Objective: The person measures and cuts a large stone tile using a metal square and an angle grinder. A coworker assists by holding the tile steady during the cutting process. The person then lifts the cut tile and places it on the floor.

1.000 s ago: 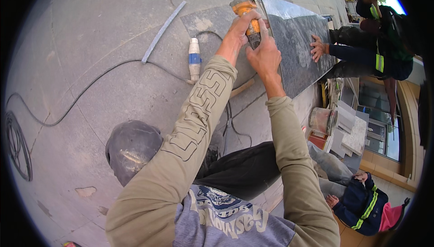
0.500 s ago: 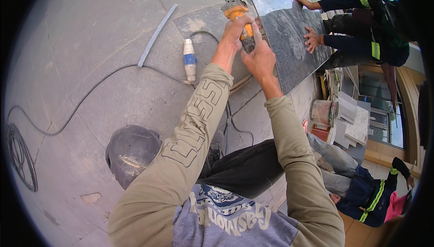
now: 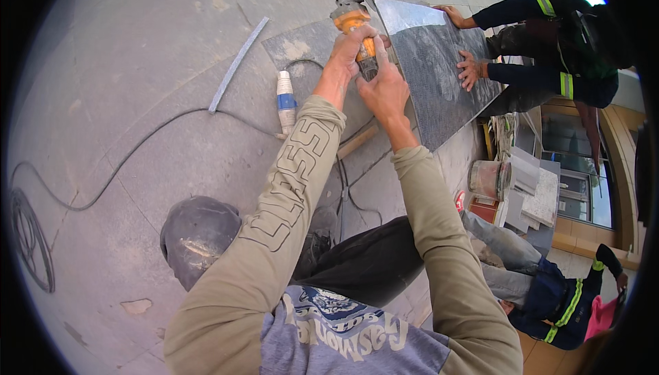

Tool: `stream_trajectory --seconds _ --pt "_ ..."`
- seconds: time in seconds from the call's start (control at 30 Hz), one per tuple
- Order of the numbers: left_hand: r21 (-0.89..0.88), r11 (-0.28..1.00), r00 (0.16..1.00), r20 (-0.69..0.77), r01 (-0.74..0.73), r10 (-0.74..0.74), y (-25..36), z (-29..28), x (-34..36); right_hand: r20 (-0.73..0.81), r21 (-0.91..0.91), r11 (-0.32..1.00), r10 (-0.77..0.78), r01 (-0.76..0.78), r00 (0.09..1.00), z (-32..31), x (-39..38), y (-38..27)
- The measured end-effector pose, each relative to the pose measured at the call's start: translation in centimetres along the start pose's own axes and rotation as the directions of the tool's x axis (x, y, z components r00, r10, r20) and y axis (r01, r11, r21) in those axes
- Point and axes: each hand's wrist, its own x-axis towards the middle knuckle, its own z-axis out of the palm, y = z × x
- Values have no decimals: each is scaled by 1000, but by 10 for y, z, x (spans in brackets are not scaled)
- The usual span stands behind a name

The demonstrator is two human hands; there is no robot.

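Observation:
An orange and grey angle grinder (image 3: 351,18) is held with its disc upright at the near edge of a dark grey stone slab (image 3: 439,80); whether the disc touches the slab I cannot tell. My left hand (image 3: 349,55) is wrapped round the orange body from the left. My right hand (image 3: 384,90) is closed round its darker rear part, just below. A white and blue plug connector (image 3: 286,104) lies on the paving below left, its cable curving away. A thin grey stone strip (image 3: 239,62) lies farther left.
A co-worker (image 3: 576,52) presses both hands on the slab at the right. Another person (image 3: 556,306) sits lower right. A stained bucket (image 3: 489,179) stands among stone offcuts (image 3: 535,196). Cable coils (image 3: 31,244) lie far left; a wooden strip (image 3: 357,141) lies below my hands.
My hands and the grinder have shifted a little left in the picture along with the slab. The co-worker's upper hand has come onto the slab's far edge since one second ago.

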Motion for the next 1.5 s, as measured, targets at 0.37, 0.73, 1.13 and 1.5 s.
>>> stream_trajectory --seconds 0.37,0.73,1.13,1.5 --pt "-23 1000 999 -33 -13 12 7 7 3 -23 -5 1000 -14 14 1000 3 9 -4" --pt "21 999 999 -46 -27 28 10 4 10 12 -55 998 33 -32 999 -2 13 -11" --pt "19 996 994 -62 -92 93 -10 12 -26 -44 -3 999 -51 51 998 -2 -18 5" --pt "57 996 994 -71 -73 77 -3 9 -12 -36 -1 1000 -10 10 999 -1 -8 0"
